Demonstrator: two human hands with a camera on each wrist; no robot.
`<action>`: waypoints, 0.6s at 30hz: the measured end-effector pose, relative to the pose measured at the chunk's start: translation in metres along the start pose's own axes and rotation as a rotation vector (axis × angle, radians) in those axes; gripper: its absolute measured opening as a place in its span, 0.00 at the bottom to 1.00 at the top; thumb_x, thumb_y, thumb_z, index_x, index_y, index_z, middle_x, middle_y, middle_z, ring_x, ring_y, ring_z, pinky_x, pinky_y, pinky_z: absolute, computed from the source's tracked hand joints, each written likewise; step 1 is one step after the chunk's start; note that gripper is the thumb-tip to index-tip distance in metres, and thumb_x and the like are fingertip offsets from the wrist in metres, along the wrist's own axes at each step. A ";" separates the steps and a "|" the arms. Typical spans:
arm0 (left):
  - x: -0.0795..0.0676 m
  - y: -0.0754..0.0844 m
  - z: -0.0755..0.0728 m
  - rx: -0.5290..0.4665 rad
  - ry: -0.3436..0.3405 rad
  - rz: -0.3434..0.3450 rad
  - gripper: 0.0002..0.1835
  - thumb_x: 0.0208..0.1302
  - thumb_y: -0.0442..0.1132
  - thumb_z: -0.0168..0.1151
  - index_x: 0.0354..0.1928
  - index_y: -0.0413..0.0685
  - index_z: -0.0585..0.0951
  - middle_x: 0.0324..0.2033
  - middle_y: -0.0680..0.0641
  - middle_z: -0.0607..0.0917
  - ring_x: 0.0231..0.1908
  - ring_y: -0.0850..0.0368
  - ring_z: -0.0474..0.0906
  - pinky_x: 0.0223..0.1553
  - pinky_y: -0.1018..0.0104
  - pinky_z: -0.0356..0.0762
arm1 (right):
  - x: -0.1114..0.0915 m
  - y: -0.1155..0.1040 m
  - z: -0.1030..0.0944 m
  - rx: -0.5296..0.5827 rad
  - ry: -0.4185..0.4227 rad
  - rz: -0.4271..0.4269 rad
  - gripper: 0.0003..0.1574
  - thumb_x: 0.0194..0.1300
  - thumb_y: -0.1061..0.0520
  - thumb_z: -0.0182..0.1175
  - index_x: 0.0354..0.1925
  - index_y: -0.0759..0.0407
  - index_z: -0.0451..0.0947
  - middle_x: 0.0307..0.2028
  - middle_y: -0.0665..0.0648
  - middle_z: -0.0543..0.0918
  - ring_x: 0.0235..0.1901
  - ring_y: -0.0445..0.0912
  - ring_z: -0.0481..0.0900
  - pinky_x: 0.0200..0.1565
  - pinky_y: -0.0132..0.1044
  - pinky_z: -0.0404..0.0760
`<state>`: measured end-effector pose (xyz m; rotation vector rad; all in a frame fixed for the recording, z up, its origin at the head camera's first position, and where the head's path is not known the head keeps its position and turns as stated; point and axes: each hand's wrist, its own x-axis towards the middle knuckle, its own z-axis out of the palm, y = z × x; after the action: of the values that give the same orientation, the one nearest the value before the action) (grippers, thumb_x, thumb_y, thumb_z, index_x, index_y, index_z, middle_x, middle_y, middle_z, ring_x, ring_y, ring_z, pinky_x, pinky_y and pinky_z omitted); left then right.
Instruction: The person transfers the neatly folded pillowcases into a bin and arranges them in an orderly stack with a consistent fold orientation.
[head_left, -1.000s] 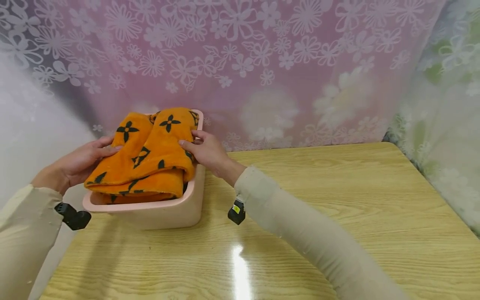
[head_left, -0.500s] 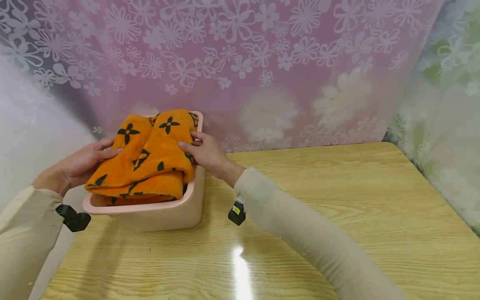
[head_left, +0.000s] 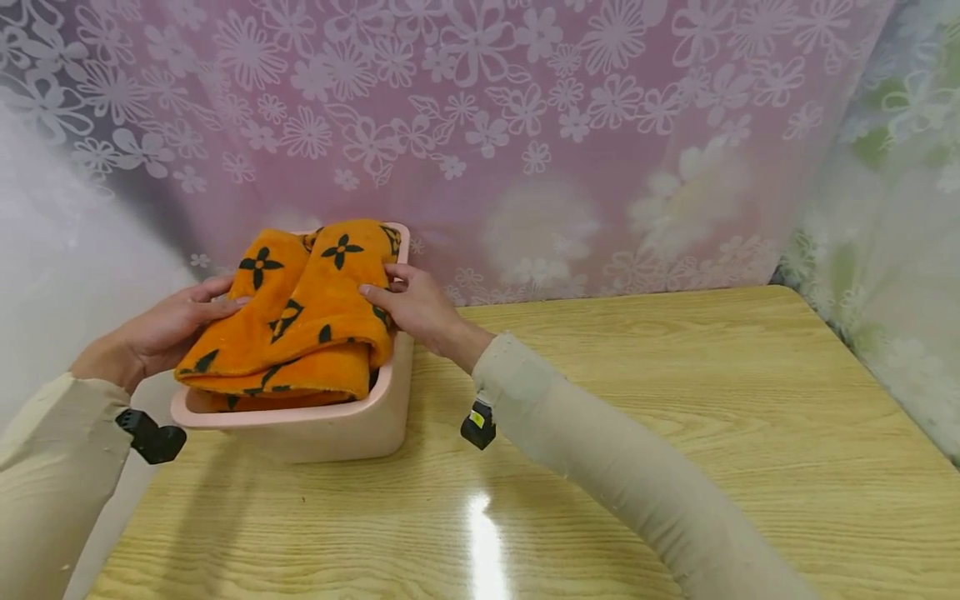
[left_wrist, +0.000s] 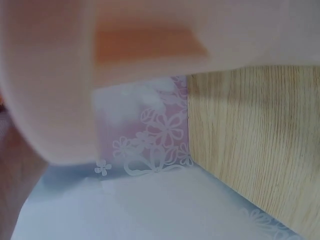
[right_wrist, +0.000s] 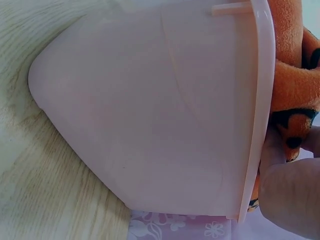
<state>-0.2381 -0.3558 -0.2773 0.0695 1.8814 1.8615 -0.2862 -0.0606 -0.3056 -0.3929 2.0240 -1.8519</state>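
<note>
A folded orange plush cloth (head_left: pixel 315 325) with dark flower and leaf motifs fills a pale pink plastic bin (head_left: pixel 285 418) and rises above its rim. My left hand (head_left: pixel 168 327) holds the cloth's left side, thumb on top, the fingertips hidden behind it. On the opposite side my right hand (head_left: pixel 422 307) pinches the cloth near the bin's far right edge. In the right wrist view, that hand (right_wrist: pixel 290 192) has its fingers at the cloth (right_wrist: pixel 292 87) just past the rim. A blurred pale pink surface (left_wrist: pixel 210 30) covers the top of the left wrist view.
The bin stands at the back left of a wood-grain table (head_left: pixel 600 433). Behind it hangs a pink flowered curtain (head_left: pixel 480 167), and a pale flowered covering (head_left: pixel 907 250) is at the right. A black wrist camera (head_left: pixel 478 425) hangs under the right sleeve.
Both hands keep their places on the cloth, and the bin stays put. Only a slight shift of the whole head view shows.
</note>
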 end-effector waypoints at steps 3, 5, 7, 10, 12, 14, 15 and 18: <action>0.001 0.002 0.000 0.036 0.030 -0.008 0.31 0.70 0.40 0.39 0.69 0.61 0.41 0.49 0.55 0.74 0.44 0.55 0.76 0.43 0.59 0.73 | 0.001 -0.003 -0.001 -0.054 0.002 0.004 0.37 0.58 0.48 0.58 0.64 0.51 0.59 0.53 0.54 0.72 0.45 0.42 0.74 0.39 0.33 0.77; 0.002 0.003 0.001 0.068 0.057 -0.017 0.31 0.69 0.41 0.41 0.69 0.61 0.41 0.49 0.56 0.74 0.45 0.56 0.76 0.43 0.59 0.73 | 0.001 -0.005 -0.002 -0.083 -0.006 0.007 0.38 0.59 0.48 0.57 0.64 0.51 0.57 0.54 0.54 0.70 0.48 0.43 0.73 0.40 0.34 0.76; 0.004 0.005 0.003 0.101 0.091 -0.022 0.32 0.68 0.43 0.42 0.69 0.61 0.42 0.48 0.57 0.75 0.44 0.56 0.76 0.43 0.59 0.74 | 0.001 -0.008 -0.005 -0.133 -0.027 -0.010 0.38 0.60 0.48 0.55 0.65 0.53 0.55 0.55 0.54 0.69 0.49 0.43 0.72 0.42 0.33 0.75; 0.006 0.006 0.004 0.130 0.146 -0.027 0.32 0.67 0.44 0.45 0.69 0.59 0.44 0.47 0.58 0.76 0.43 0.57 0.77 0.42 0.60 0.74 | 0.002 -0.015 -0.009 -0.125 -0.111 -0.005 0.36 0.63 0.51 0.53 0.65 0.57 0.54 0.54 0.55 0.69 0.47 0.44 0.73 0.40 0.35 0.77; 0.006 0.006 0.006 0.146 0.184 -0.011 0.32 0.66 0.44 0.47 0.68 0.58 0.46 0.46 0.57 0.76 0.42 0.58 0.77 0.41 0.61 0.75 | 0.003 -0.020 -0.014 -0.109 -0.189 0.004 0.33 0.64 0.54 0.51 0.64 0.59 0.55 0.54 0.56 0.69 0.47 0.45 0.73 0.38 0.35 0.77; 0.005 0.006 0.009 0.215 0.219 0.031 0.33 0.65 0.45 0.48 0.68 0.62 0.46 0.51 0.54 0.73 0.44 0.61 0.75 0.41 0.63 0.75 | 0.001 -0.024 -0.022 -0.083 -0.252 0.034 0.30 0.64 0.56 0.51 0.63 0.60 0.58 0.54 0.56 0.69 0.46 0.46 0.74 0.36 0.36 0.78; 0.004 0.007 0.011 0.273 0.237 0.063 0.34 0.65 0.45 0.48 0.68 0.64 0.46 0.54 0.52 0.71 0.46 0.62 0.74 0.42 0.64 0.74 | -0.001 -0.025 -0.026 -0.098 -0.269 0.036 0.29 0.64 0.56 0.51 0.62 0.60 0.60 0.54 0.56 0.69 0.47 0.46 0.73 0.37 0.36 0.78; -0.002 0.011 0.020 0.504 0.285 0.141 0.33 0.65 0.46 0.48 0.67 0.72 0.45 0.62 0.44 0.60 0.53 0.58 0.67 0.47 0.61 0.69 | -0.011 -0.027 -0.040 -0.180 -0.264 0.011 0.28 0.64 0.55 0.52 0.61 0.58 0.62 0.55 0.55 0.68 0.50 0.47 0.71 0.37 0.36 0.78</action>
<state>-0.2323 -0.3372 -0.2654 0.1110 2.5685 1.4958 -0.2953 -0.0222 -0.2751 -0.6383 2.0080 -1.5243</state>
